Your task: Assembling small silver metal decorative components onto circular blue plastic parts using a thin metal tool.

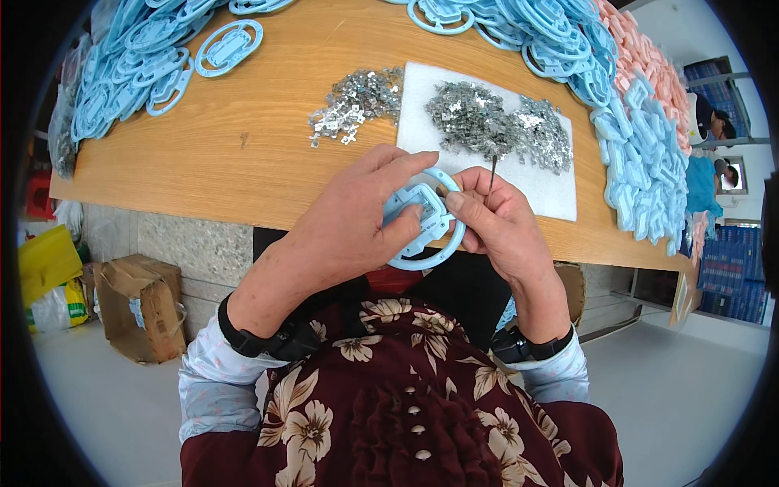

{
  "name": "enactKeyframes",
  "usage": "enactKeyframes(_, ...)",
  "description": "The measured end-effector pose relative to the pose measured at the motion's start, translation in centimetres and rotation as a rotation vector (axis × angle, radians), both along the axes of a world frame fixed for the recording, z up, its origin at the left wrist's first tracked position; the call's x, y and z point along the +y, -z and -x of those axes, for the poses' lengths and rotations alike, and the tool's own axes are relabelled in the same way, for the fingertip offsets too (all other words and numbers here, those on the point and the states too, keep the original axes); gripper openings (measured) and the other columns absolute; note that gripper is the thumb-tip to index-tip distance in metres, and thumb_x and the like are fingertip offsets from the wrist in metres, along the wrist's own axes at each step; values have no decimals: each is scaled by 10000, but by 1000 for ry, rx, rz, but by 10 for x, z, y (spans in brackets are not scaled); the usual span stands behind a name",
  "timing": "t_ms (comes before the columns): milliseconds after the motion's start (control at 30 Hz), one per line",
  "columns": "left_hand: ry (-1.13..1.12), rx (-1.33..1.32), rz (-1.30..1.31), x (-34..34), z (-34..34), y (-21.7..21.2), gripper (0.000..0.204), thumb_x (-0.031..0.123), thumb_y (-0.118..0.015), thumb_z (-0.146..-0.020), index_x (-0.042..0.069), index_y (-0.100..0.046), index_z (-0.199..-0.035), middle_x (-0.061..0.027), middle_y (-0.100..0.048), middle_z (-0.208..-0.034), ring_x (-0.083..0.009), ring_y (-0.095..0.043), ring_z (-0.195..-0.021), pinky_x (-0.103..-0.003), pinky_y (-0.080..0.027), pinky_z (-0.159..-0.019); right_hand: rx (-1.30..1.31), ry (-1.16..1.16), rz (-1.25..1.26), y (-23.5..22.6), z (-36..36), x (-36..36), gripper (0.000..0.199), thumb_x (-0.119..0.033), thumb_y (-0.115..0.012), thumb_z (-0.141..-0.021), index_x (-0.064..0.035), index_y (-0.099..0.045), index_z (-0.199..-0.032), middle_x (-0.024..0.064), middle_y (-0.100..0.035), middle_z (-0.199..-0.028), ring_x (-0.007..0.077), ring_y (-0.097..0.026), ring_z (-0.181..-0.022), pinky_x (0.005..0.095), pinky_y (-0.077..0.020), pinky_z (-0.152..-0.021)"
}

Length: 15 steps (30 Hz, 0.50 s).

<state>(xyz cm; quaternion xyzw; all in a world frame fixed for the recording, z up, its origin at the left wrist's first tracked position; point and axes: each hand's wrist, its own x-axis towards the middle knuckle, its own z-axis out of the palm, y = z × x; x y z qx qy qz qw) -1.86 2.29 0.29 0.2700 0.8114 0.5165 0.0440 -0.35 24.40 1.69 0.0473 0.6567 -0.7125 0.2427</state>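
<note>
My left hand (357, 211) grips a light-blue oval plastic frame (434, 261) with a raised inner piece, its thumb lying across the middle. My right hand (501, 223) is closed at the frame's right side, thumb and fingers pinched against the rim. A thin dark metal rod-like tool (493, 172) sticks up from the right fingers; its other end is hidden, so its kind is unclear. Whether a small metal piece sits between the right fingertips cannot be made out. Just beyond the hands, small silver metal clips (471, 118) lie heaped on a white foam sheet (418, 93).
More loose metal clips (357, 101) lie left of the sheet on the wooden table (276, 122). Blue frames (130, 73) pile up at far left and far right. Blue (637, 162) and pink parts (649, 57) line the right edge. A cardboard box (138, 308) stands on the floor.
</note>
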Motion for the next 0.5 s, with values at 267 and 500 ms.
enactKeyframes(267, 90, -780, -542, 3, 1, 18, 384, 155, -524, -983, -8, -536, -1331, -82, -605, -1067, -179, -620, -905, -300, -530, -804, -19, 43, 266, -11, 1, -1, 218, -175, -610, -1027, 1, -634, -1155, -39, -602, -795, 16, -485, -630, 181, -382, -528)
enactKeyframes(500, 15, -1026, -655, -4, 0, 20, 393, 178, -503, -1017, -14, -501, -1360, -66, -618, -1162, -114, -626, -963, -258, -540, -789, 77, -46, 78, 0, 3, -6, 207, -170, -581, -1032, -1, -655, -1128, -42, -597, -803, 12, -482, -655, 181, -396, -558)
